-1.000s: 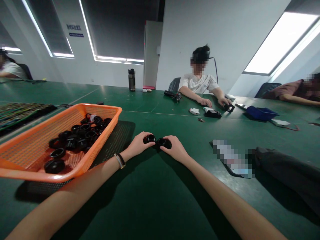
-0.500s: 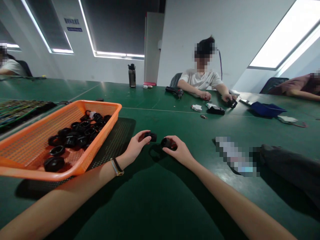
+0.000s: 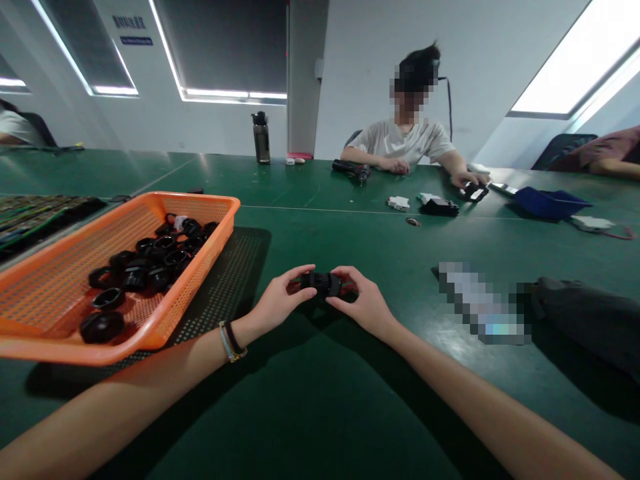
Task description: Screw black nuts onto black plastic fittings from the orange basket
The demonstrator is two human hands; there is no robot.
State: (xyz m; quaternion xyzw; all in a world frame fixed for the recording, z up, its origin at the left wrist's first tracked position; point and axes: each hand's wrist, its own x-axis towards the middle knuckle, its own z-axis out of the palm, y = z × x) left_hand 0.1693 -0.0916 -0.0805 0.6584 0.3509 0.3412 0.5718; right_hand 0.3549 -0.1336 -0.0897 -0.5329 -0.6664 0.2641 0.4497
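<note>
My left hand (image 3: 280,298) pinches a small black plastic fitting (image 3: 309,281) between thumb and fingers, above the table in front of me. From the other side, my right hand (image 3: 369,301) grips a second black fitting (image 3: 333,285) by its edges. The two parts lie end to end on one level line and look to be touching; whether one sits inside the other I cannot tell. To the left, an orange perforated basket (image 3: 231,223) holds several similar black fittings and rings (image 3: 136,275).
A blurred-out flat item (image 3: 475,300) and dark cloth (image 3: 585,320) lie at right. Across the green table (image 3: 310,400), a co-worker (image 3: 407,143) handles a small black part near a power drill (image 3: 353,170) and blue tray (image 3: 550,202). A bottle (image 3: 261,139) stands at the back.
My hands have come together, closing the gap between the two black fittings, which now meet end to end. The view has shifted slightly. The co-worker's hands have moved further apart.
</note>
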